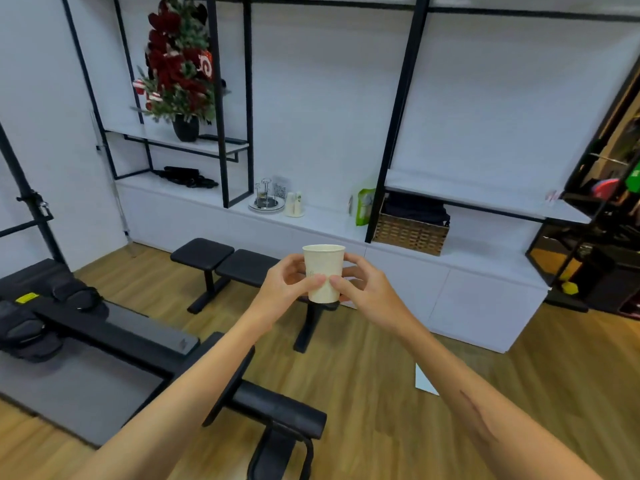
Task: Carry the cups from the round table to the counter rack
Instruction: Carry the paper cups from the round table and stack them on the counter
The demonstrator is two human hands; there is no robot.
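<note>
Fingers of two hands, left hand (284,282), right hand (363,289), gripping one paper cup (323,271)

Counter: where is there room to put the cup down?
The counter is bare between the stacked cups and the green bag. Left of the cups the rack crowds it.

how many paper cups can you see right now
3. One cream paper cup is held upright between the left hand and right hand. Two more small pale cups stand together on the white counter, beside the round metal rack. Others may be hidden.
</note>
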